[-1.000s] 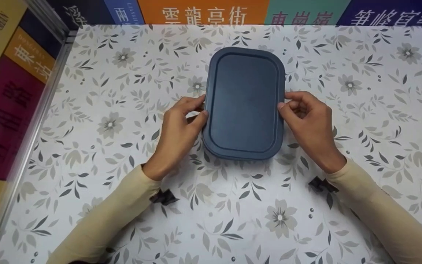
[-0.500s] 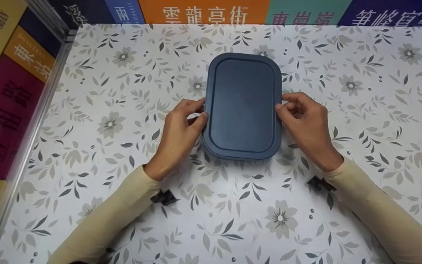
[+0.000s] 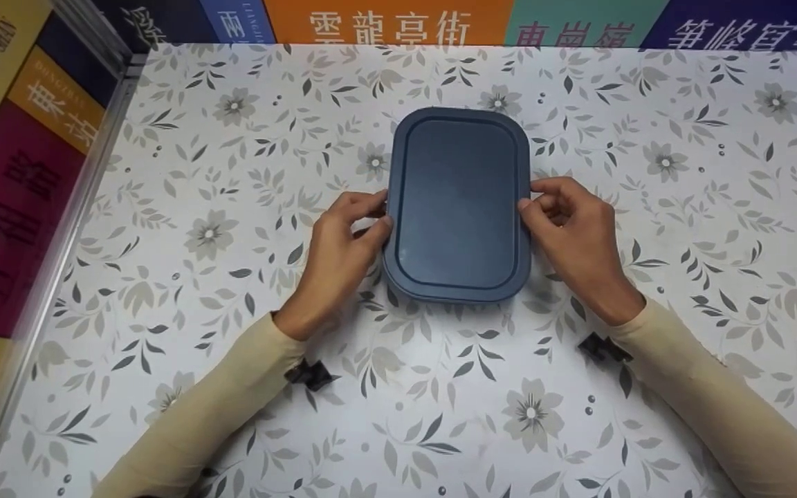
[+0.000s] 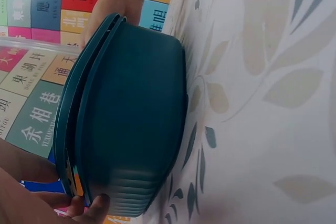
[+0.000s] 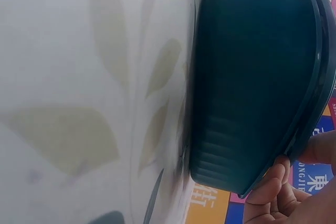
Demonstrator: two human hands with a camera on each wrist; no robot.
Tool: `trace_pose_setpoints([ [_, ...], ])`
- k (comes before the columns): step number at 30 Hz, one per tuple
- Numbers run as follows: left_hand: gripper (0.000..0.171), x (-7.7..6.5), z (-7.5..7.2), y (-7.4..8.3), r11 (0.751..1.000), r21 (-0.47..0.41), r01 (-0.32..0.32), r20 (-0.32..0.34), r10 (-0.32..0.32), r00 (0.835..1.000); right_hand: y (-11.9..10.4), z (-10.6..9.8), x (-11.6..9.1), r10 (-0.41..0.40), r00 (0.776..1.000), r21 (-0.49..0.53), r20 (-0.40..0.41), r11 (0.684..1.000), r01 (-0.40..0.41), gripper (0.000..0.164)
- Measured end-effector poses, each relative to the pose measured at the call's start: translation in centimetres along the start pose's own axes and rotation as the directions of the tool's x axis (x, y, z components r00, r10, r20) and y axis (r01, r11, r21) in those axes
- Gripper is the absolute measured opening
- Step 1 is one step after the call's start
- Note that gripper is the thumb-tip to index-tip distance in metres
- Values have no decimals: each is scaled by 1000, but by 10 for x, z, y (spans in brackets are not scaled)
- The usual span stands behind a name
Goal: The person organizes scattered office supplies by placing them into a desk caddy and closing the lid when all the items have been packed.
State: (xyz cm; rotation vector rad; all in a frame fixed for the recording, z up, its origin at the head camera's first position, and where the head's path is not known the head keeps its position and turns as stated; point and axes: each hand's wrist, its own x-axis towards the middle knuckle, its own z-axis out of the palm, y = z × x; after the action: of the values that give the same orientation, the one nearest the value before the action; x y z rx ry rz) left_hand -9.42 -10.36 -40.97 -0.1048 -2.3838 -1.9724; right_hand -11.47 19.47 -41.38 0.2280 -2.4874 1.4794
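Observation:
A dark blue rectangular lid (image 3: 464, 207) with rounded corners covers a deep food container (image 4: 131, 98) that stands on the table. My left hand (image 3: 336, 259) pinches the lid's left edge, thumb near the top and fingers at the side. On the opposite edge, my right hand (image 3: 575, 245) grips in much the same way, its other fingers curled in. From the left wrist, a narrow gap shows between lid and container rim near the left fingers (image 4: 97, 208). The right wrist view has the right fingers (image 5: 265, 190) right at the rim. The container's inside is hidden.
A white tablecloth (image 3: 530, 415) with grey flowers and leaves spreads under everything. Colourful panels (image 3: 391, 24) with large lettering border the far side, and more panels (image 3: 18, 187) stand along the left. A small black item (image 3: 310, 375) sits at the left cuff, another (image 3: 606, 348) at the right.
The lid's far edge has come down and toward me, while its near edge has hardly moved. Both hands have shifted slightly with it, keeping their hold.

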Motion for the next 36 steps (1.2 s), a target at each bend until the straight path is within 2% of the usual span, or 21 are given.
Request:
trace_pose_setpoints([
  [9,41,0,0,-6,999,-39,10,0,-10,1000,4,0,-1,-32,999,-9,0,999,32,21],
  [13,40,-1,1,-8,994,-103,31,-14,-33,999,5,0,-2,-48,999,-7,5,999,48,21],
  [20,39,-1,4,-12,968,-240,75,-41,-87,995,6,0,-2,-26,1000,28,5,999,26,20],
  [23,39,-1,5,-13,960,-269,82,-45,-98,994,6,1,-2,-8,1000,43,9,999,8,20],
  [36,37,-2,5,-19,951,-298,82,-39,-98,994,9,2,-1,59,997,58,39,996,-61,21],
])
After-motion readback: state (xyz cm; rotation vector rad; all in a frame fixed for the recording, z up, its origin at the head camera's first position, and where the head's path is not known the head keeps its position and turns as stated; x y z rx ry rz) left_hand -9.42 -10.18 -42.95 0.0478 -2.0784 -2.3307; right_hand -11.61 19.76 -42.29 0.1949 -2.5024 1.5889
